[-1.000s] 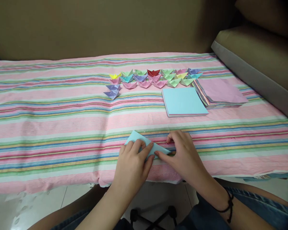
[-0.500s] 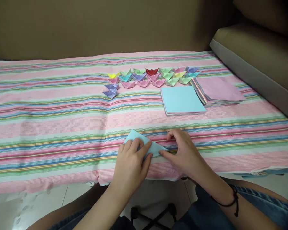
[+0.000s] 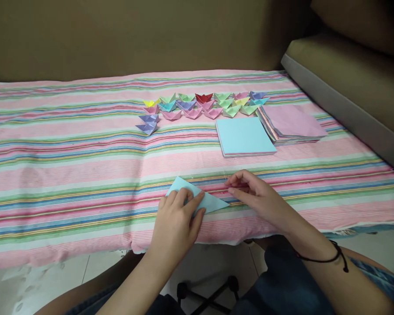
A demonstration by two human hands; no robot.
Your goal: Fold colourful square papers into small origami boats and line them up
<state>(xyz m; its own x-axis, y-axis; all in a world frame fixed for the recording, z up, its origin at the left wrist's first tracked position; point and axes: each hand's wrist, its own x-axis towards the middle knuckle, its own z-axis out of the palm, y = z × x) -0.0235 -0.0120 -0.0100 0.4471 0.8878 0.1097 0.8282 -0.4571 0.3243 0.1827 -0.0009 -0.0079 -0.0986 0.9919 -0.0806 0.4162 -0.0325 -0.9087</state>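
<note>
A light blue sheet of origami paper (image 3: 213, 203), folded into a triangle, lies on the striped cloth with one sharp corner pointing right. My left hand (image 3: 177, 214) covers its left part, fingers bent, holding it down with thumb and index finger on it. Just right of that corner, my right hand (image 3: 259, 192) hovers with nothing in it, thumb and fingers a little apart. Beyond the hands lies a stack of paper topped by a light blue sheet (image 3: 246, 136). A second stack with a lilac top sheet (image 3: 295, 120) adjoins it on the right.
Several small folded paper boats stand in rows at the back, among them a red boat (image 3: 204, 98) and a purple boat (image 3: 147, 127). The striped cloth (image 3: 68, 175) covers the seat. A brown backrest (image 3: 134, 35) rises behind, and an armrest (image 3: 341, 83) bounds the right side.
My right hand has lifted off the paper's right corner and moved up and right, its thumb now apart from the sheet. My left hand stays on the paper.
</note>
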